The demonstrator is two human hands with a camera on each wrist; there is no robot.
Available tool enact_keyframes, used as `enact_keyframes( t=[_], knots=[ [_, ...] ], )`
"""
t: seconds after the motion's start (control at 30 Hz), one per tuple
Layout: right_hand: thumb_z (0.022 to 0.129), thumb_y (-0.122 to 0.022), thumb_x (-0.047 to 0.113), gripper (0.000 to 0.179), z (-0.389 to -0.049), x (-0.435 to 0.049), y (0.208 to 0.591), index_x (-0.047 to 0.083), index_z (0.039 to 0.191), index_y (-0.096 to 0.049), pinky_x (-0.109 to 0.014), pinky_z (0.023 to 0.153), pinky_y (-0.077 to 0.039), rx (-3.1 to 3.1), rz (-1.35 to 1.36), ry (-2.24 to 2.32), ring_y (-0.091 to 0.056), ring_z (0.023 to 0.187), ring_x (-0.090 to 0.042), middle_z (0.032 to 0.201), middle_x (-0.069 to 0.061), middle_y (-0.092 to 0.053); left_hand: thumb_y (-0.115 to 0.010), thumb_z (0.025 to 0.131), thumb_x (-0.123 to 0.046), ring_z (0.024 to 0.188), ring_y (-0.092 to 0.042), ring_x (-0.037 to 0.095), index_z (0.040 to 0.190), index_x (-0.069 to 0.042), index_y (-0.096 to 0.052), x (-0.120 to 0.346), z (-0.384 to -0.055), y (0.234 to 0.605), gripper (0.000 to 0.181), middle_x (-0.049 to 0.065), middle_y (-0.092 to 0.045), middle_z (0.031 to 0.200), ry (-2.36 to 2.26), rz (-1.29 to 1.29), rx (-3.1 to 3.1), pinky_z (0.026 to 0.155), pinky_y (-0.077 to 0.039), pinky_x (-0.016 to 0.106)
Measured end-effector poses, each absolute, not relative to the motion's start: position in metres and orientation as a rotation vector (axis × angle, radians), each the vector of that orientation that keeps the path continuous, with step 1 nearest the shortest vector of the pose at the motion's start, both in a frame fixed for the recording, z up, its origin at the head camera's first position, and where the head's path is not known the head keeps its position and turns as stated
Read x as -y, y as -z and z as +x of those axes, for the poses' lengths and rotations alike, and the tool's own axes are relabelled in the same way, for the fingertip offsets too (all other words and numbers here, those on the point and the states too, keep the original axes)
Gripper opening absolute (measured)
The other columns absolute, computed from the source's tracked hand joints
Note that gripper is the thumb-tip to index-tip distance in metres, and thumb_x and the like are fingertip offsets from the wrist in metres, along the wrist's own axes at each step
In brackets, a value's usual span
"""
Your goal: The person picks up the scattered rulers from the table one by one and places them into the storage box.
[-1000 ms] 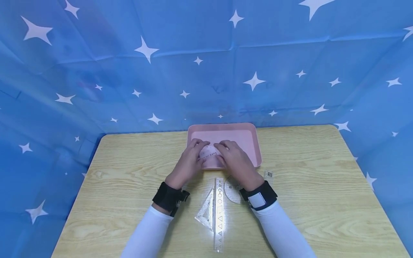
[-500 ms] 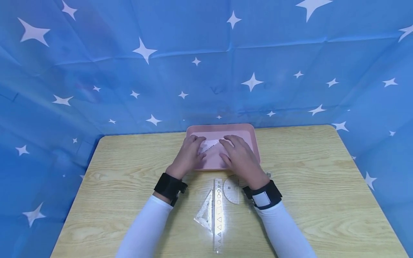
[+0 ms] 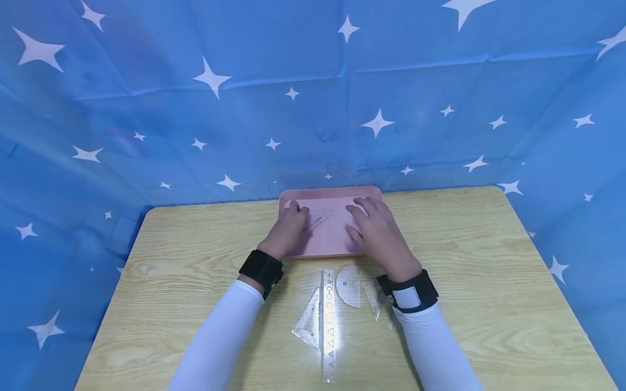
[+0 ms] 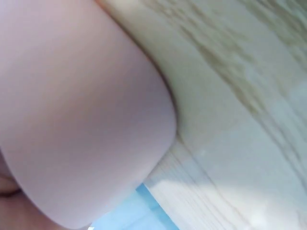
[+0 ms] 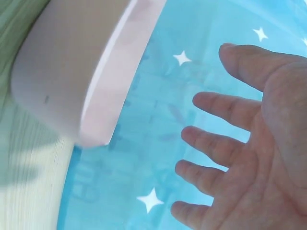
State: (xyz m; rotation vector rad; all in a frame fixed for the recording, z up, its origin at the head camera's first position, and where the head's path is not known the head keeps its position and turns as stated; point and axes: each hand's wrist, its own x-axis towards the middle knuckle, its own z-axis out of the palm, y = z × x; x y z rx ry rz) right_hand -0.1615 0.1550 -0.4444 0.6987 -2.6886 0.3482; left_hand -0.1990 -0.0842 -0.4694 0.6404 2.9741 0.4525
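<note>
My left hand (image 3: 289,225) is at the left side of the pink tray (image 3: 332,247), fingers curled at the edge of a clear plastic set square (image 3: 321,216) with dark print. The set square lies over the tray's floor in this view, its left end hidden by the fingers. My right hand (image 3: 376,228) hovers over the tray's right side, its fingers spread and holding nothing. In the right wrist view that hand (image 5: 244,139) shows its bare palm, apart from the tray wall (image 5: 67,72). The left wrist view mostly shows the tray's outer wall (image 4: 91,110).
In front of the tray on the wooden table (image 3: 195,260) lie a clear ruler (image 3: 329,326), a larger set square (image 3: 309,320) and a protractor (image 3: 348,285). A narrow clear piece (image 3: 371,300) sits beside the right wrist. A blue starry cloth (image 3: 313,130) hangs behind.
My right hand has let go of the set square and moved right. The left hand stays at it, its fingers curling more, and the set square has shifted slightly within the tray.
</note>
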Motion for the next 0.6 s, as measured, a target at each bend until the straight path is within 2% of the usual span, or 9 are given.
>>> enact_keyframes(
  t=[0.13,0.23,0.43,0.6],
  knots=[
    [0.096,-0.073,0.028,0.049,-0.162,-0.16,0.439,0.003,0.136,-0.063,-0.066,0.115,-0.036,2.774,0.616,-0.344,-0.048,0.14,-0.043,0.145,-0.022,-0.057,-0.075,0.096,-0.02,0.099,-0.058,0.03,0.125,0.007,-0.062,0.084,-0.203,0.474,0.041,0.023,-0.057,0.115,-0.402,0.64,-2.985,0.09,-0.055,0.041],
    [0.099,-0.069,0.033,0.052,-0.162,-0.164,0.437,0.005,0.141,-0.06,-0.072,0.116,-0.029,2.853,0.559,-0.351,-0.038,0.148,-0.044,0.153,-0.022,-0.05,-0.075,0.096,-0.023,0.1,-0.058,0.03,0.126,0.006,-0.063,0.084,-0.206,0.478,0.044,0.021,-0.059,0.115,-0.364,0.634,-2.99,0.092,-0.054,0.041],
    [0.103,-0.06,0.038,0.056,-0.159,-0.177,0.437,0.006,0.148,-0.053,-0.074,0.119,-0.016,2.981,0.493,-0.393,-0.021,0.155,-0.046,0.164,-0.022,-0.034,-0.074,0.097,-0.027,0.098,-0.058,0.031,0.123,0.005,-0.065,0.083,-0.208,0.486,0.042,0.019,-0.062,0.111,-0.271,0.661,-3.016,0.092,-0.052,0.043],
    [0.103,-0.059,0.039,0.059,-0.155,-0.189,0.436,0.006,0.151,-0.05,-0.074,0.119,-0.014,2.994,0.489,-0.375,-0.019,0.156,-0.047,0.164,-0.022,-0.034,-0.073,0.097,-0.031,0.094,-0.057,0.03,0.121,0.004,-0.066,0.082,-0.207,0.49,0.043,0.018,-0.064,0.109,-0.158,0.686,-3.067,0.089,-0.051,0.042]
  ],
)
